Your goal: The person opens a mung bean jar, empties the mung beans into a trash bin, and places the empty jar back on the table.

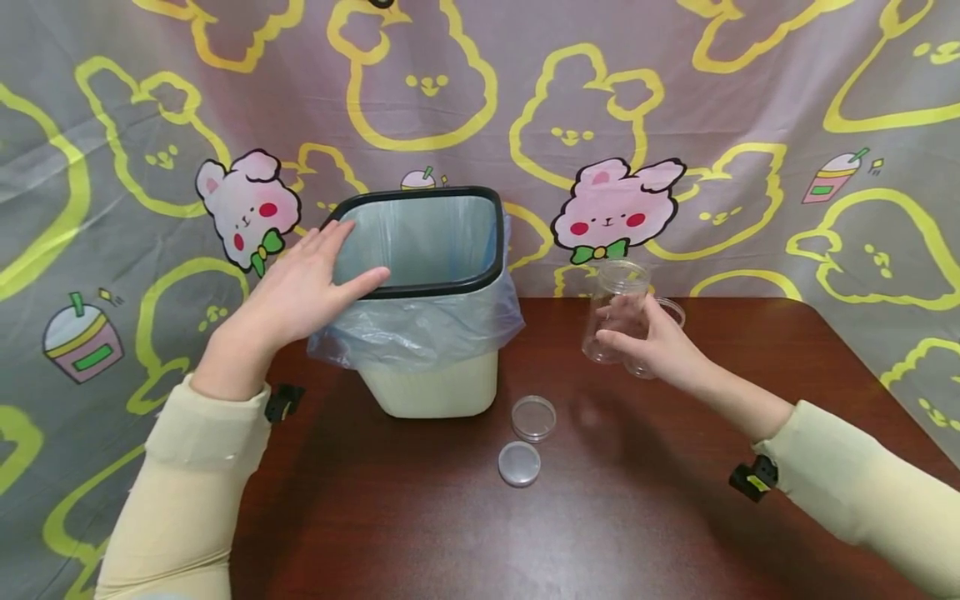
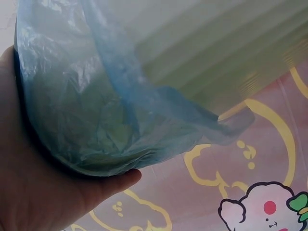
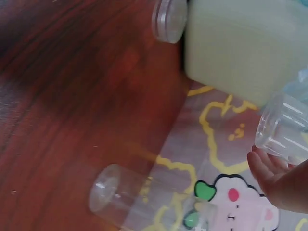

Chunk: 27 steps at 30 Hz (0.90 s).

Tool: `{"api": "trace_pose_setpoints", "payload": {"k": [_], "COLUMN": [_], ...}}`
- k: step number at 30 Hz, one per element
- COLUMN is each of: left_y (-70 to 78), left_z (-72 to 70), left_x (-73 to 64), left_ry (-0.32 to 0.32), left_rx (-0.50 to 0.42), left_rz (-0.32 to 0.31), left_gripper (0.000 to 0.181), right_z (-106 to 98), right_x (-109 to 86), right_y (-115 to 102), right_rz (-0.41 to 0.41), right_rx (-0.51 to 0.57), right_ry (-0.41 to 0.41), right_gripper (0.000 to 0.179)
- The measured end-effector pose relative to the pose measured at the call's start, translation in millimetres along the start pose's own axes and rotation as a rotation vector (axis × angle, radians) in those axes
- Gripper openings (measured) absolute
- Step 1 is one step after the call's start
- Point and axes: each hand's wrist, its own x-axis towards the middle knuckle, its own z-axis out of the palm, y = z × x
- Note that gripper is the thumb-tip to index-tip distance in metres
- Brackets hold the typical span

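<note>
My right hand (image 1: pixel 663 337) grips a clear plastic jar (image 1: pixel 597 321) around its side, holding it above the table. In the right wrist view the bottom end of this jar (image 3: pixel 279 127) shows beside the fingertips. A second clear jar (image 3: pixel 113 190) stands on the table just behind and beside the hand; in the head view the hand partly hides it. My left hand (image 1: pixel 303 287) rests along the left side of the black rim (image 1: pixel 450 287) of a cream trash bin (image 1: pixel 435 387), fingers extended and thumb spread over the front corner. A bluish bag (image 1: pixel 420 333) lines the bin and folds over its outside.
Two round clear lids, a rear one (image 1: pixel 534 418) and a front one (image 1: pixel 519 463), lie on the dark wooden table (image 1: pixel 600 517) at the bin's right front. A patterned curtain (image 1: pixel 517 100) hangs close behind the bin and along both sides.
</note>
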Motion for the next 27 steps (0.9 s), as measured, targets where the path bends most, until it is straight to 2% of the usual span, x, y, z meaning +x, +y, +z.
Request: {"api": "trace_pose_setpoints", "payload": {"k": [4,8,15,27], "left_y": [0.1,-0.4,-1.5,-1.5], "left_z": [0.8,2.4,3.5,1.2], "left_x": [0.7,1.3,1.0,0.5], "left_ry": [0.004,-0.001,-0.007,0.001], "left_rx": [0.000,-0.003,-0.004,0.003], "left_rz": [0.008,0.005,-0.002,0.001], "left_gripper": [0.096,0.096,0.097,0.097], "right_z": [3,9,17,23], "right_x": [1.1,2.2,2.0,6.2], "right_y": [14,30,55,78], "right_rz": [-0.021,-0.035,0.007,0.037], "right_rx": [-0.069,-0.071,-0.162,-0.195], "right_ry": [0.000,0.000,-0.023,-0.056], "right_gripper": [0.048,0.048,0.053,0.054]}}
